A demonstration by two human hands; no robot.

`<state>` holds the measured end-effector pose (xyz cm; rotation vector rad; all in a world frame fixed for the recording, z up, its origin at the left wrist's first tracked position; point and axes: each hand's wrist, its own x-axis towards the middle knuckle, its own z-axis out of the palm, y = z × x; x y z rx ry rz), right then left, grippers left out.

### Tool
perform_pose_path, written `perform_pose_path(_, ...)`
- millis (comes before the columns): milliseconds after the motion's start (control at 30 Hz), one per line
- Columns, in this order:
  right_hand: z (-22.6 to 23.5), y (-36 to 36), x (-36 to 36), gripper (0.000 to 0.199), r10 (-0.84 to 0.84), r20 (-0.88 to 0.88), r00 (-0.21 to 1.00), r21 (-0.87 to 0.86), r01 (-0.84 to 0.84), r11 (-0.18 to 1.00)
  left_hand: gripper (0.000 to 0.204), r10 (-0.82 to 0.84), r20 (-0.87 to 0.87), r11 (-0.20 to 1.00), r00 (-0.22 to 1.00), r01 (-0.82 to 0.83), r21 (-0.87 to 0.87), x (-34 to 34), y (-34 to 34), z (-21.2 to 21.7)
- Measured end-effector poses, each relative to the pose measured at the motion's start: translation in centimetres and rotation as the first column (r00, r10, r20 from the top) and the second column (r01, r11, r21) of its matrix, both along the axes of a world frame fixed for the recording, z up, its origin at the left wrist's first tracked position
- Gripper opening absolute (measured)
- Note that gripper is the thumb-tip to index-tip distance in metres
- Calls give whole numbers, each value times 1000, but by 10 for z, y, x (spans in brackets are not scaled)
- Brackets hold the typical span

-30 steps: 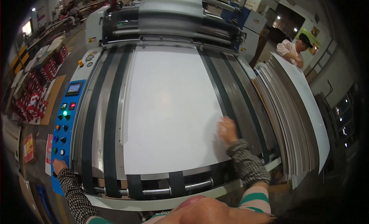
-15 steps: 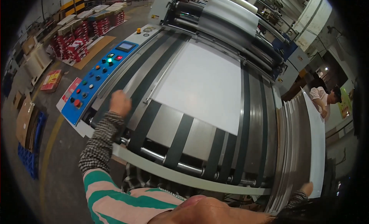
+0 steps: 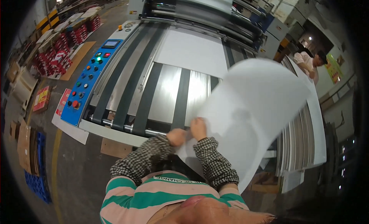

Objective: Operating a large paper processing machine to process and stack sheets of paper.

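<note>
- Head view: I hold one large white sheet [image 3: 250,116] by its near edge, with both hands close together at my chest.
- My left hand [image 3: 176,137] pinches the sheet's near corner; the fingers are closed on the paper.
- My right hand [image 3: 198,128] grips the same edge just beside the left, fingers [image 3: 200,122] folded over the sheet.
- The sheet rises from my hands and spreads away to my front right, bowed in the air. Its long axis runs from my hands toward the far right.
- The feed surface [image 3: 165,91] of the machine, with its dark belts [image 3: 148,95], lies directly ahead and to the left of the sheet. The sheet overlaps only its right part.
- Both hands are equally near the sheet; the left hand is nearer the belts.
- Another white sheet [image 3: 196,50] lies flat further up the machine.
- A stack of sheets [image 3: 307,143] stands on my right, partly hidden by the held sheet.
- A blue control panel [image 3: 90,79] runs along the machine's left side.
- Another person [image 3: 309,62] stands at the far right, well apart.
</note>
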<state>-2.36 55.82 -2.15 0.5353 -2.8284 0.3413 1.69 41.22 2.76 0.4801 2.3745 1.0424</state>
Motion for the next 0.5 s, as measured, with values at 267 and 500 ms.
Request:
perform_pose_path(267,-21,46,18,25,-314,75,946,-393,318,863,27,492,580,434,649,-761,483,69,-133,-39)
perform_pose_path(500,-5,63,39,53,-515,297,804,19,534,845,28,483,612,450,626,-777,439,122,-152,-29)
